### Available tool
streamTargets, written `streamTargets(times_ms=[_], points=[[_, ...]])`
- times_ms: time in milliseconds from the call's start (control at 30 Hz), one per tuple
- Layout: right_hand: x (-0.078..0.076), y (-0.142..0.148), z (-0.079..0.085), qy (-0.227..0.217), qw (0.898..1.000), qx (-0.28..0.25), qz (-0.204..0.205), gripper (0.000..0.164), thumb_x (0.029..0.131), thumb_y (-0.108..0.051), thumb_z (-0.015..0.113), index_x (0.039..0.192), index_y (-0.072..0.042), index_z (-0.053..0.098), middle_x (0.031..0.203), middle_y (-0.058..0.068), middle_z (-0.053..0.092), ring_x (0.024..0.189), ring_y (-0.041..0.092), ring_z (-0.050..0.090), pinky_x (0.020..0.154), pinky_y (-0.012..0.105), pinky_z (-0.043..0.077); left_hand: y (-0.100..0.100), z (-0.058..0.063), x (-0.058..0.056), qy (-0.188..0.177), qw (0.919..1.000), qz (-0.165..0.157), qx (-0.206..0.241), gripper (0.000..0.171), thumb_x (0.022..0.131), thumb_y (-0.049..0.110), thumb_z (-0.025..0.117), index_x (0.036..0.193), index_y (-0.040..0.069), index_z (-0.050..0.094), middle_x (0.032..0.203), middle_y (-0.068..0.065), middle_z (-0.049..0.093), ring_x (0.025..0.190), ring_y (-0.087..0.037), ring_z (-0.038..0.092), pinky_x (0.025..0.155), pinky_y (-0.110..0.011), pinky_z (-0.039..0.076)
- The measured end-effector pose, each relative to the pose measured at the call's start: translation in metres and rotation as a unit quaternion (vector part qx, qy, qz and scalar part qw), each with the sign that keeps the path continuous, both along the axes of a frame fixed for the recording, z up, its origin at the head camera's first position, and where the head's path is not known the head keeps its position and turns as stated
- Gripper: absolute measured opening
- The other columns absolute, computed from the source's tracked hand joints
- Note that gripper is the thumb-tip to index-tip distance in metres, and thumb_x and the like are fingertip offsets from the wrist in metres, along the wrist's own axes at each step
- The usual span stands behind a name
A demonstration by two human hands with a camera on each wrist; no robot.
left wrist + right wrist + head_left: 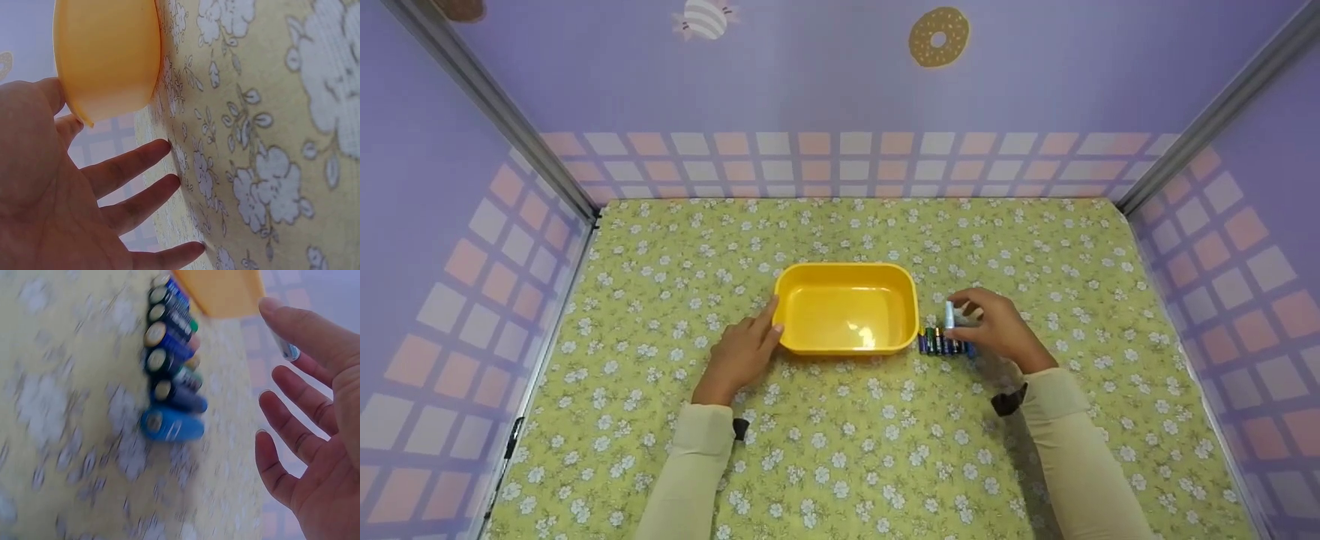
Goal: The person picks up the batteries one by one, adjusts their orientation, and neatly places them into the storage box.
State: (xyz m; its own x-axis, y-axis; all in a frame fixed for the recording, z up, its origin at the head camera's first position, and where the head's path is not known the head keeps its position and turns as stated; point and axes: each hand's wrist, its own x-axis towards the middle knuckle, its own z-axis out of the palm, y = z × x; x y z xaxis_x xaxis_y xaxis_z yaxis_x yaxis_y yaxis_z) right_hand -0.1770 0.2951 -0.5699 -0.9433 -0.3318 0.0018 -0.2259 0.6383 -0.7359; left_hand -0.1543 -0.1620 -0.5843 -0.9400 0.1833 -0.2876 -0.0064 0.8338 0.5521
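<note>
A yellow plastic tub point(846, 351) stands on the flowered cloth. My left hand point(741, 354) holds its left rim between thumb and index finger; in the left wrist view the other fingers spread out towards the cloth. Right of the tub, my right hand point(994, 326) pinches a pale, whitish battery point(949, 315) between thumb and fingertips, above a row of batteries point(930, 341). In the right wrist view the held battery point(288, 349) is mostly hidden behind the thumb, and a light blue battery point(174, 426) lies at the near end of the row.
Flowered yellow-green cloth point(840, 450) covers the table. Purple walls with a pink and white checked band point(855, 165) enclose its back and both sides. A dark band point(1009, 400) sits at the right wrist.
</note>
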Motion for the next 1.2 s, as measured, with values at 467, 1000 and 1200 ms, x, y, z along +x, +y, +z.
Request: streamTargets(times_ms=[467,1000,1200], points=[[-0.017,-0.046,0.015,0.029,0.999,-0.037,0.015,0.055,0.085,-0.038,0.085,0.132,-0.016,0.066,0.119,0.002,0.066,0.103,0.026,0.063,0.087,0.053,0.056,-0.001,-0.001,0.000,0.000,1.0000,-0.003,0.000,0.061,0.106,0.065,0.026,0.160,0.053,0.000,0.157,-0.012,0.044,0.143,-0.043,0.041,0.110,-0.071,0.035],[-0.035,-0.103,0.023,0.026,0.997,-0.062,0.035,0.047,0.084,-0.033,0.087,0.126,-0.022,0.069,0.121,0.002,0.066,0.106,0.026,0.064,0.088,0.047,0.057,-0.002,0.001,0.001,0.007,1.0000,-0.006,-0.004,0.060,0.106,0.065,0.024,0.160,0.053,-0.001,0.155,-0.013,0.046,0.142,-0.044,0.042,0.109,-0.071,0.035],[-0.043,-0.125,0.019,0.023,0.996,-0.077,0.045,0.049,0.084,-0.029,0.087,0.128,-0.016,0.069,0.128,0.004,0.061,0.113,0.032,0.061,0.093,0.053,0.056,-0.001,0.001,0.001,0.005,1.0000,-0.006,0.002,0.059,0.107,0.063,0.026,0.159,0.054,0.000,0.158,-0.012,0.044,0.144,-0.043,0.041,0.112,-0.069,0.034]])
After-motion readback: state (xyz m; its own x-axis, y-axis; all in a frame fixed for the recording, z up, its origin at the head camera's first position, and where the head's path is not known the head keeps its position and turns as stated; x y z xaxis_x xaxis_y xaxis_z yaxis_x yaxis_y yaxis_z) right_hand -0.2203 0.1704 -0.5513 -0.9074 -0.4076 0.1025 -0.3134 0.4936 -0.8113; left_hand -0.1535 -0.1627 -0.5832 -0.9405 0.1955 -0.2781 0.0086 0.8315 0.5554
